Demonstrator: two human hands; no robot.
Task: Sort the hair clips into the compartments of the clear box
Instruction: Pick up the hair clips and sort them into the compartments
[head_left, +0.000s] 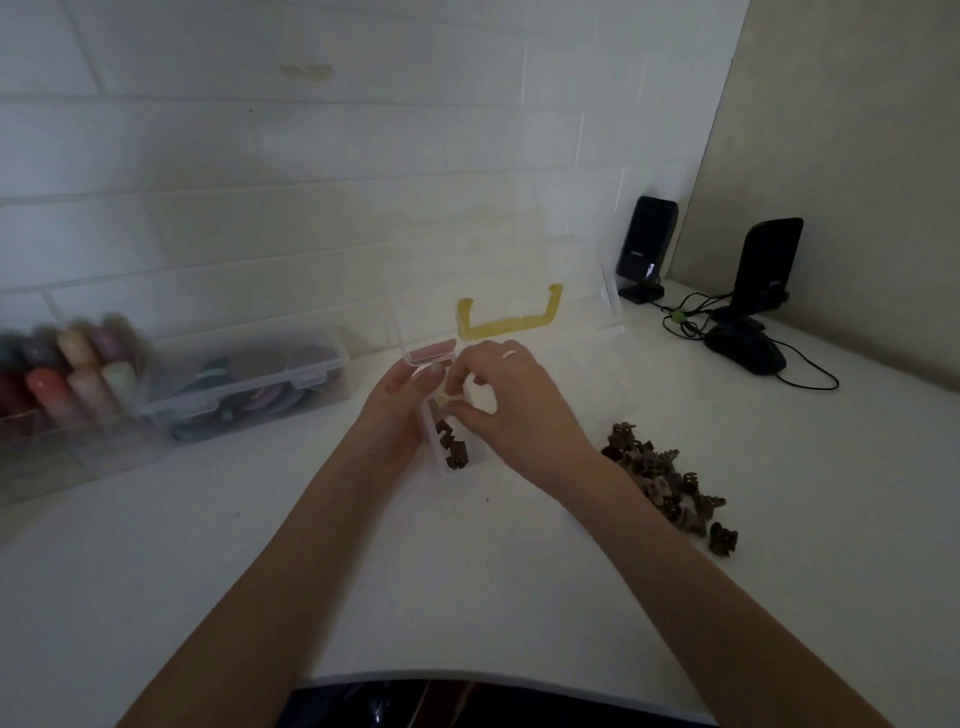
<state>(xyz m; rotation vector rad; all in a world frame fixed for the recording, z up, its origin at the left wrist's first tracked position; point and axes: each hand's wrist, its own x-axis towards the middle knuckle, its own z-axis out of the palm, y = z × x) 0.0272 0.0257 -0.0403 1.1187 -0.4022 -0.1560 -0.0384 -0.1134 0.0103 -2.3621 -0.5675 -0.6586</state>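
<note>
Head view: white worktop (208, 561) against a tiled wall. At far left, blurred: clear container with coloured rolls (67, 379), beside it a lidded clear case (249, 384) of flat coloured pieces. At back right, two black speakers (647, 249) (769, 270) on stands, a dark mouse (745, 351) and trailing cables just in front. Clear box (457, 395) in the middle, lid raised toward the wall, yellow handle (506, 322) showing through it. Pile of brown hair clips (670, 483) on the worktop right of the box, near the right forearm, apart from the box. A few brown clips (452, 449) already in the near left compartment.

Both forearms reaching in from the bottom edge, converging over the box. Left hand (410, 387) cupped against the box's left wall, fingers (434, 371) curled round its edge, holding it. Right hand (506, 395) palm down over the box, ring on one finger, thumb and fingers pinched narrow on a small pale clip (444, 400) just above the left compartments; exact grip partly hidden and blurred.

Rounded worktop edge close at the bottom. Bare surface left of and in front of the box; right side crowded by clip pile and cables.
</note>
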